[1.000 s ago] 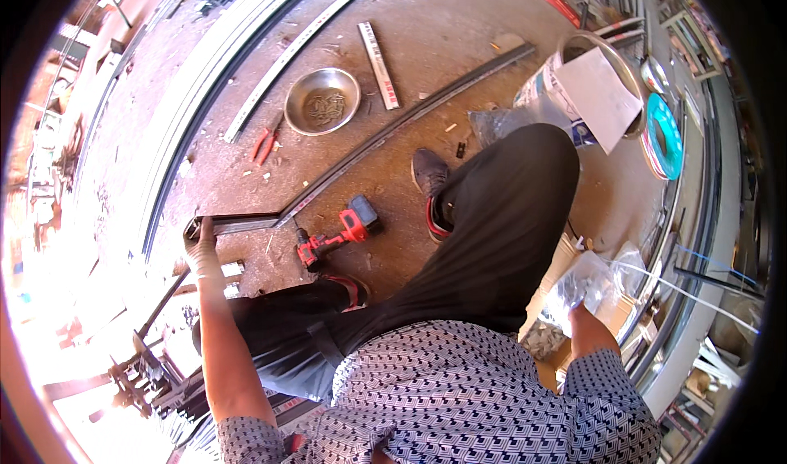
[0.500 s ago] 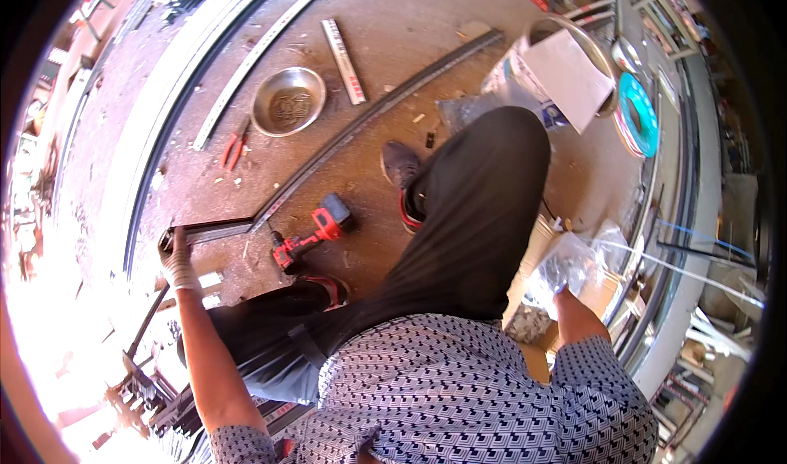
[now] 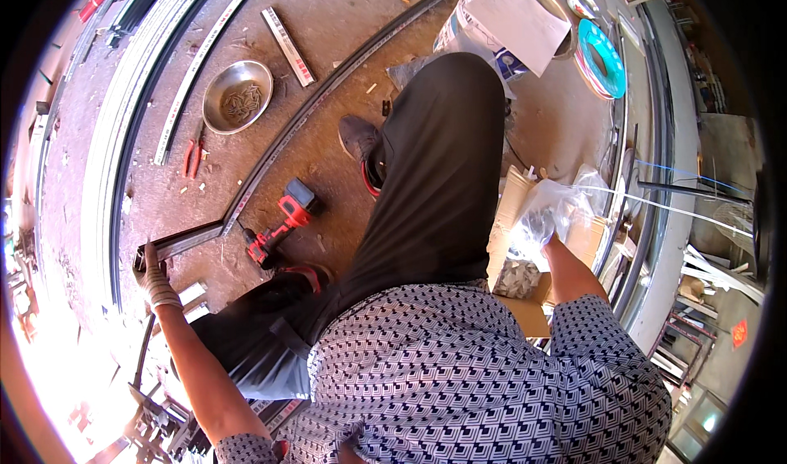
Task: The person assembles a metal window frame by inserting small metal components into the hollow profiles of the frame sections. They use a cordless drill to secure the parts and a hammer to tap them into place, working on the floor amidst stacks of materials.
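Observation:
My left hand (image 3: 151,272), in a work glove, grips the near end of a short dark metal frame bar (image 3: 184,240) lying on the brown floor. That bar meets a long dark metal rail (image 3: 328,95) running away toward the upper right. A red cordless drill (image 3: 279,222) lies on the floor just right of the joint. My right hand (image 3: 537,222), also gloved, is inside a clear plastic bag (image 3: 566,202) over an open cardboard box (image 3: 512,243) with small metal parts. My dark-trousered leg and shoe (image 3: 361,140) stretch between the two hands.
A round metal bowl (image 3: 237,96) with screws sits on the floor beside red pliers (image 3: 193,154) and a ruler-like strip (image 3: 288,46). A white bucket (image 3: 492,29) covered by paper and a teal wire coil (image 3: 602,58) stand at upper right. Long aluminium profiles (image 3: 123,120) line the left.
The view has shifted slightly; my left hand stays on the bar end. My right hand has stayed in the plastic bag at the box.

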{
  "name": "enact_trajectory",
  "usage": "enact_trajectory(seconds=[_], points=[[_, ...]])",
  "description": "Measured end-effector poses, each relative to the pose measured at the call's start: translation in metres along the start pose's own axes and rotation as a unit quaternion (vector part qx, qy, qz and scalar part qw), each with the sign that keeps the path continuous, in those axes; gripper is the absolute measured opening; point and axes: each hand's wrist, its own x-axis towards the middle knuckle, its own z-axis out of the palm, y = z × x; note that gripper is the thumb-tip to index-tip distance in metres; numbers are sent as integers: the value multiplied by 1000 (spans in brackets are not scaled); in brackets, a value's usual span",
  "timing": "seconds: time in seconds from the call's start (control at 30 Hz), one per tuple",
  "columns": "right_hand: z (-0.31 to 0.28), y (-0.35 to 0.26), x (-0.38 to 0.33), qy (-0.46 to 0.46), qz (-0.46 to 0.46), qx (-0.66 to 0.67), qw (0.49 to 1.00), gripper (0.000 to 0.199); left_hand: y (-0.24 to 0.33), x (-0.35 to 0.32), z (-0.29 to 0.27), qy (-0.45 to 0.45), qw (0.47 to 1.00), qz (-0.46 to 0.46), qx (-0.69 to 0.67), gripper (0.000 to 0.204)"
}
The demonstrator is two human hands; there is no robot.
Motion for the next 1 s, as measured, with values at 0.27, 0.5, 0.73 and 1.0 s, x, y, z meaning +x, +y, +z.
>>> enact_trajectory(seconds=[0.27,0.5,0.73,1.0], points=[[-30,0,-8,52,-25,241,969,10,-13,18,-13,-40,999,20,6,61],[-89,-15,-48,140,-160,476,854,28,1,-6,17,-57,994,91,-15,29],[-197,-137,-129,144,-362,554,736,43,-2,5,14,-50,990,129,12,28],[-198,-402,-283,-71,-642,452,616,47,8,-16,27,24,995,94,-3,52]])
